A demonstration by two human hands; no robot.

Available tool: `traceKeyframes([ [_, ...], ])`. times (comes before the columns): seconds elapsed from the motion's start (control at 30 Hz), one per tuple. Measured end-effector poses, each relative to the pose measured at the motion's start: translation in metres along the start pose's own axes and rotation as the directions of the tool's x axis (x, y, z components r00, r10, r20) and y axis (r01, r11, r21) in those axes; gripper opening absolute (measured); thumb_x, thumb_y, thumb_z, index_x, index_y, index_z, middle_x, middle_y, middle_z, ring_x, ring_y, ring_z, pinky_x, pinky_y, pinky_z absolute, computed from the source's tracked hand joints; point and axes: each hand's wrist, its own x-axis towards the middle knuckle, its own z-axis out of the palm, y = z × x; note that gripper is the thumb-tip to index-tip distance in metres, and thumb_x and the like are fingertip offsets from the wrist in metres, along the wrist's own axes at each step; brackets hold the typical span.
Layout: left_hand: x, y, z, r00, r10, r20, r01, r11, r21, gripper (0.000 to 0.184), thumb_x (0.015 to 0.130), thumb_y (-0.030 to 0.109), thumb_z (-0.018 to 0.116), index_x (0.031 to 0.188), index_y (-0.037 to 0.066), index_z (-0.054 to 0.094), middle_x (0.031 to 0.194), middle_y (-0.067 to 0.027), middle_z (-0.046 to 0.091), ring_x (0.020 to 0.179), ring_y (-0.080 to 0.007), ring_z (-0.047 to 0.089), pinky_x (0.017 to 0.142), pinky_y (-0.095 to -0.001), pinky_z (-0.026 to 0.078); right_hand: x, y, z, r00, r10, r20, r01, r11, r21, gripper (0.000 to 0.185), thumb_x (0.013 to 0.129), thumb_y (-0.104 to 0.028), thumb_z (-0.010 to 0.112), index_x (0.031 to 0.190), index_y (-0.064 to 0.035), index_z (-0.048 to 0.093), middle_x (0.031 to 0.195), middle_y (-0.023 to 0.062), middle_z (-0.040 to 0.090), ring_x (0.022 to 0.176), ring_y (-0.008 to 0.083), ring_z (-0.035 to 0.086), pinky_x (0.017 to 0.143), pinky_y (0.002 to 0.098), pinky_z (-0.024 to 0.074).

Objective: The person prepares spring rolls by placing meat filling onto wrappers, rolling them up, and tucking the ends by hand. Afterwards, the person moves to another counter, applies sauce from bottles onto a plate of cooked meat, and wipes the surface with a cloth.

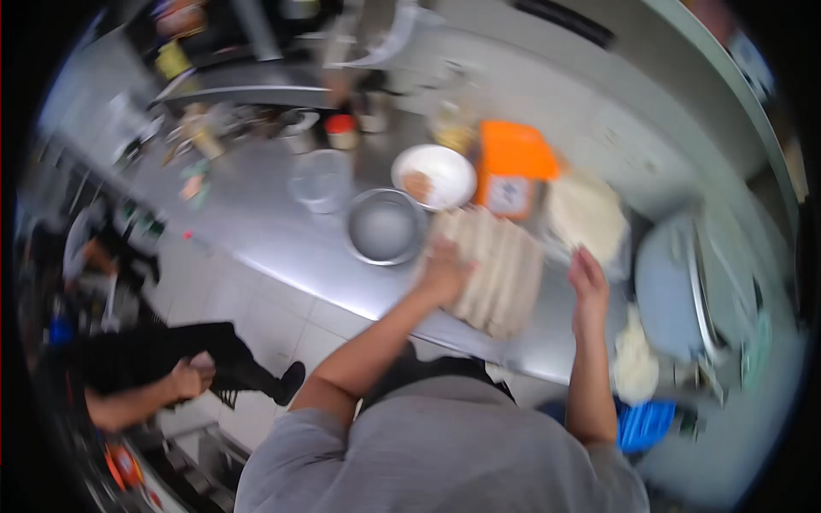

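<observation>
My left hand [445, 272] rests at the left edge of a pale, ridged layer of long strips [500, 269], dough or folded cloth, I cannot tell which. Its fingers and thumb look spread. My right hand [587, 278] is raised to the right of the strips, close to a cream-coloured stack in clear plastic [586, 218]. Motion blur hides whether its fingers hold anything. Just beyond my left hand are a steel bowl [386, 227] and a white bowl [445, 178] with white and brownish contents. An orange container [513, 162] stands behind the strips.
The steel counter [265, 231] also holds a clear container [322, 181] and a red-lidded jar [340, 131]. At right are a large bluish tub [671, 291], a white bundle [635, 363] and a blue basket [646, 425]. Another person [145, 385] is at lower left.
</observation>
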Motion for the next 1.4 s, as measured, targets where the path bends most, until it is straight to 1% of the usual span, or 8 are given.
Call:
traceKeyframes([
  [0.2,-0.070,0.035,-0.078,0.953,0.151,-0.262,-0.222,0.937,-0.269,0.063,0.091,0.032,0.059,0.141,-0.002,0.039,0.147,-0.0308,0.030,0.140,-0.0436,0.025,0.114,-0.0468,0.021,0.080,0.039,-0.088,0.940,-0.228,-0.255,0.070,0.859,-0.508,0.035,0.082,-0.007,0.064,0.116,-0.0032,0.064,0.113,0.0108,0.064,0.100,0.0207,0.060,0.091,0.0304,0.0462],
  [0.4,-0.134,0.032,-0.094,0.976,-0.042,-0.212,-0.049,0.913,-0.406,0.044,0.088,0.012,0.064,0.129,0.002,0.054,0.134,-0.0192,0.052,0.126,-0.0322,0.048,0.106,-0.0402,0.036,0.185,0.087,-0.093,0.823,-0.496,0.276,0.459,0.295,-0.838,0.037,0.076,-0.004,0.064,0.112,-0.0071,0.066,0.115,0.0164,0.062,0.102,0.0328,0.059,0.091,0.0392,0.0480],
  [0.6,-0.154,0.057,-0.108,0.935,-0.285,-0.211,0.154,0.863,-0.481,0.031,0.092,0.006,0.058,0.123,0.001,0.058,0.122,-0.0122,0.063,0.115,-0.0225,0.056,0.100,-0.0348,0.041,0.256,0.105,-0.114,0.913,-0.169,0.370,0.396,0.159,-0.904,0.021,0.081,-0.005,0.059,0.101,-0.0063,0.066,0.106,0.0147,0.065,0.103,0.0359,0.059,0.085,0.0429,0.0482],
  [0.7,-0.148,0.087,-0.113,0.924,-0.252,-0.289,0.078,0.862,-0.501,0.031,0.092,0.006,0.058,0.122,0.000,0.059,0.120,-0.0122,0.063,0.114,-0.0222,0.057,0.099,-0.0349,0.042,0.252,0.065,-0.113,0.835,-0.523,0.172,0.451,0.470,-0.759,0.014,0.087,-0.009,0.059,0.100,-0.0059,0.065,0.097,0.0152,0.066,0.091,0.0374,0.061,0.077,0.0401,0.0486],
  [0.83,-0.112,0.150,-0.102,0.948,-0.087,-0.306,-0.106,0.820,-0.563,0.034,0.088,0.006,0.062,0.122,-0.001,0.058,0.123,-0.0128,0.061,0.115,-0.0228,0.057,0.097,-0.0348,0.044,0.195,-0.042,-0.110,0.890,-0.435,0.133,0.447,0.783,-0.432,0.012,0.095,-0.011,0.054,0.102,-0.0074,0.063,0.089,0.0069,0.067,0.077,0.0213,0.062,0.070,0.0297,0.0466],
  [1.03,-0.029,0.260,-0.040,0.879,0.252,-0.405,-0.448,0.729,-0.518,0.108,0.072,0.015,0.082,0.152,0.006,0.010,0.154,-0.0162,0.025,0.140,-0.0330,0.028,0.113,-0.0400,0.026,0.110,-0.090,-0.130,0.960,-0.097,0.263,0.102,0.995,-0.007,0.014,0.098,-0.009,0.051,0.103,-0.0045,0.063,0.087,-0.0029,0.062,0.078,0.0045,0.053,0.071,0.0217,0.0448],
  [1.13,-0.002,0.267,-0.004,0.865,0.155,-0.477,-0.421,0.742,-0.522,0.095,0.074,0.011,0.078,0.149,0.004,0.022,0.148,-0.0192,0.034,0.136,-0.0364,0.034,0.112,-0.0429,0.026,0.102,-0.042,-0.162,0.943,-0.017,0.333,0.038,0.998,-0.057,0.015,0.095,-0.011,0.055,0.107,-0.0030,0.061,0.086,0.0004,0.063,0.079,0.0084,0.056,0.074,0.0234,0.0460],
  [1.4,-0.038,0.230,0.107,0.831,0.486,0.270,-0.539,0.824,0.177,0.043,0.083,0.021,0.065,0.122,0.004,0.059,0.124,-0.0131,0.052,0.119,-0.0325,0.047,0.103,-0.0507,0.032,0.043,0.117,-0.239,0.833,-0.352,0.426,0.550,0.452,-0.702,0.035,0.080,-0.009,0.066,0.114,-0.0060,0.060,0.114,0.0157,0.058,0.103,0.0343,0.055,0.090,0.0417,0.0442],
])
